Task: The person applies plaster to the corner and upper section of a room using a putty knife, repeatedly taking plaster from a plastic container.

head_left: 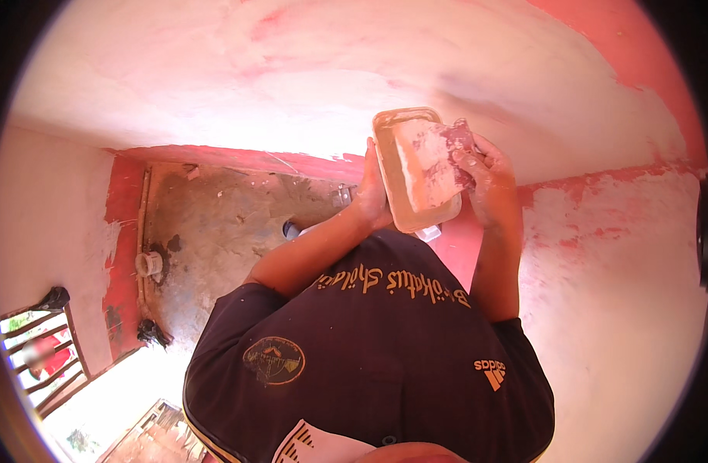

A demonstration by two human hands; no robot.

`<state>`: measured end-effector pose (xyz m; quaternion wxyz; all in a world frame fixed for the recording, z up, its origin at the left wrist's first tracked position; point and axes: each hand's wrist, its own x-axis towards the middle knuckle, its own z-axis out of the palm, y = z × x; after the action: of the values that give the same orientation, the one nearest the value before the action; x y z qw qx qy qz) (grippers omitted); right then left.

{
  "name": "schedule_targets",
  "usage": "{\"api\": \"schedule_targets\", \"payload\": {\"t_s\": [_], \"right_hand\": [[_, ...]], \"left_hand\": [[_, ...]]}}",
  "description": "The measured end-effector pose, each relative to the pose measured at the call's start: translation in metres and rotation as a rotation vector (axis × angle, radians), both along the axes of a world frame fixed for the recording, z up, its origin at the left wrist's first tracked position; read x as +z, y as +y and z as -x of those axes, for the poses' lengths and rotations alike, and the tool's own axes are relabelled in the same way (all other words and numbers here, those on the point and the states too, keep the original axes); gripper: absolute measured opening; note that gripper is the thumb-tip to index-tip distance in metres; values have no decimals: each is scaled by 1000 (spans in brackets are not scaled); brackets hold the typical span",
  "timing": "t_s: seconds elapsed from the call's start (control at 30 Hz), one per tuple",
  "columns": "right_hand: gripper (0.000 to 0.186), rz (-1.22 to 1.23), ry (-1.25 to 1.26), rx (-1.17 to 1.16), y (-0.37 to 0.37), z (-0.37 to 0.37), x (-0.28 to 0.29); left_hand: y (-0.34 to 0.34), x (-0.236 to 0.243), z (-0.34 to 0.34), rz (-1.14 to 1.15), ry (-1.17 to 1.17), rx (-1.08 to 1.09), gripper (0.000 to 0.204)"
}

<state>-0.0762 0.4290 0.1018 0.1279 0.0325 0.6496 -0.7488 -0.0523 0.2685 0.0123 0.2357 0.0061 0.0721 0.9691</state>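
Note:
My left hand (pixel 374 191) grips the left side of a rectangular plastic tub (pixel 394 182), held up in front of my chest close to the wall. Pale filler paste coats the inside of the tub, with a white streak along it. In my right hand (pixel 490 179) is a broad, flat putty scraper (pixel 431 163). Its blade lies slanted over the tub's opening and is smeared with pale paste. The reddish-purple grip end sits between my thumb and fingers. The blade hides the right part of the tub's inside.
A wall (pixel 307 96) with patchy white coating over pink rises just ahead. To the left, a small white bucket (pixel 148 265) and a black plastic bag (pixel 152 333) sit on the stained floor (pixel 215 212). A barred window (pixel 47 351) is at far left.

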Motion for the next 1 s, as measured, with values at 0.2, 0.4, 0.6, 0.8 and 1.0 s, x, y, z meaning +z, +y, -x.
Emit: {"api": "schedule_targets", "payload": {"t_s": [0.2,0.4,0.6,0.8,1.0], "right_hand": [[34,175,-5,-5,16,2,-3],[35,129,50,-90,27,-12,-17],[34,184,241,-275,9,-24,-4],[34,169,326,-355,-14,-40,28],[27,307,449,-379,-19,-51,17]], "left_hand": [[7,7,5,19,29,-7,92],[7,-6,5,17,-50,-5,88],[-6,5,1,-103,-62,-105,84],[-25,41,-3,203,1,-92,83],[-28,30,-2,-196,-9,-267,85]]}}
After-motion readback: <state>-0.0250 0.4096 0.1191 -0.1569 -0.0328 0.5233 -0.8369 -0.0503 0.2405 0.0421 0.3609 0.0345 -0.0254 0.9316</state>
